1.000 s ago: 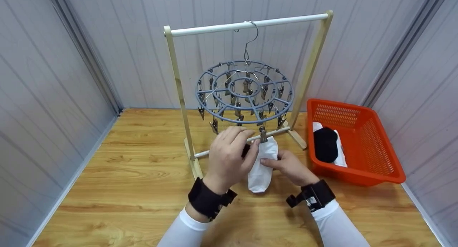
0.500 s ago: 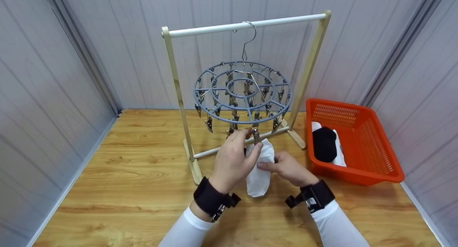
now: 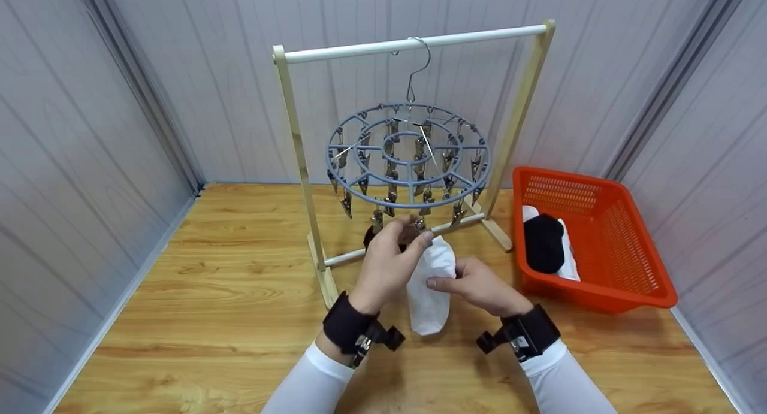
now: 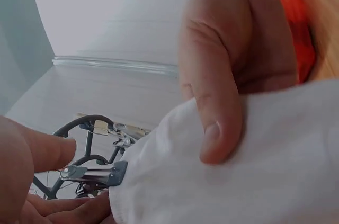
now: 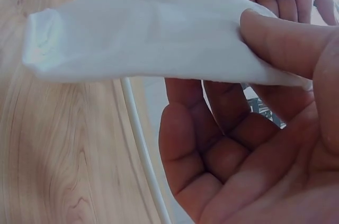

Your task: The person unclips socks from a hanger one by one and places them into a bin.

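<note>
A white sock [image 3: 428,294] hangs in front of me, its top edge at a metal clip [image 3: 419,224] of the round grey clip hanger [image 3: 408,156]. My left hand [image 3: 416,234] reaches up and pinches that clip [image 4: 91,171], where the sock's edge [image 4: 233,181] meets it. My right hand [image 3: 440,280] pinches the sock's upper part, its thumb [image 4: 212,107] lying on the cloth. In the right wrist view the sock [image 5: 143,44] stretches across under that thumb [image 5: 286,38]. A dark piece [image 3: 370,237] shows behind my left hand, mostly hidden.
The hanger hooks onto the white bar [image 3: 413,42] of a wooden rack [image 3: 299,162] on the wooden table [image 3: 228,282]. An orange basket [image 3: 623,270] at the right holds a black sock [image 3: 544,241] on white ones. Grey panel walls close in on three sides.
The hanger has turned and drifted left. Both hands and the white sock shifted slightly left, and my left hand's fingers rose to the clip.
</note>
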The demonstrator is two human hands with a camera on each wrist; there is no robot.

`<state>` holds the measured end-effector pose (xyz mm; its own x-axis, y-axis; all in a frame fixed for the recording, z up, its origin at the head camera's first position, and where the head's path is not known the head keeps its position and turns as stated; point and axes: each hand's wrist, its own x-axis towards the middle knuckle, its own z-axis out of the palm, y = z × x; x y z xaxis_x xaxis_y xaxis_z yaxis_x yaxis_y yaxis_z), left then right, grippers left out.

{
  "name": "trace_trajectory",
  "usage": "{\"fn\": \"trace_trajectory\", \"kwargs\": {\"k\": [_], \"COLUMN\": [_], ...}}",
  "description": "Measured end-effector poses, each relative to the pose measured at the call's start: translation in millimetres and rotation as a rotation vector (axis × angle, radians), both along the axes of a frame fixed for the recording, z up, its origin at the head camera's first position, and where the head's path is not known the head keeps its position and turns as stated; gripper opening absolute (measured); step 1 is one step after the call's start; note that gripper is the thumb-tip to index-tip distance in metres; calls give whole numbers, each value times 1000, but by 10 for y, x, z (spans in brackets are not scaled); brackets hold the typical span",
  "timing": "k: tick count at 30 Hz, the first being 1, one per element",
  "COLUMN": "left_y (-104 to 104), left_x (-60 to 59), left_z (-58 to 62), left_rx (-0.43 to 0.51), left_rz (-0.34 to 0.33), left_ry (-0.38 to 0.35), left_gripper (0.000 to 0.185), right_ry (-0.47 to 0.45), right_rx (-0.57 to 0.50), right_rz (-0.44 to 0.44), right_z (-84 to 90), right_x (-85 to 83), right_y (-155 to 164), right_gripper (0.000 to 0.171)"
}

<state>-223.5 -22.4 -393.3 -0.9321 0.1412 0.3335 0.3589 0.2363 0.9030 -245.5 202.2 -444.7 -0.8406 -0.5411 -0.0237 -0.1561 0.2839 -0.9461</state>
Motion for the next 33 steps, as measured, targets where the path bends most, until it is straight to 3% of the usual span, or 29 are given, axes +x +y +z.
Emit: {"fn": "trace_trajectory", "kwargs": {"k": [5,15,22,33], "left_y": [-4,-3,4,-11], "left_x": [-25,-41,-57,-65], "left_z": [1,-2,-28,-32], "left_rx": [112,115,191,169], "left_rz": [-18,15,-29,15], "left_ry": [-12,34,18,99], "left_gripper": [39,30,27,21], "right_ry": [-1,3,27,29], "right_rx": [17,42,30,63], "right_rz": [-16,-31,-21,-28], "right_z": [22,46,26,63], "right_x": [27,42,53,59], "right_y": [-19,-33,-51,-35], "right_gripper": [29,30,30,30]}}
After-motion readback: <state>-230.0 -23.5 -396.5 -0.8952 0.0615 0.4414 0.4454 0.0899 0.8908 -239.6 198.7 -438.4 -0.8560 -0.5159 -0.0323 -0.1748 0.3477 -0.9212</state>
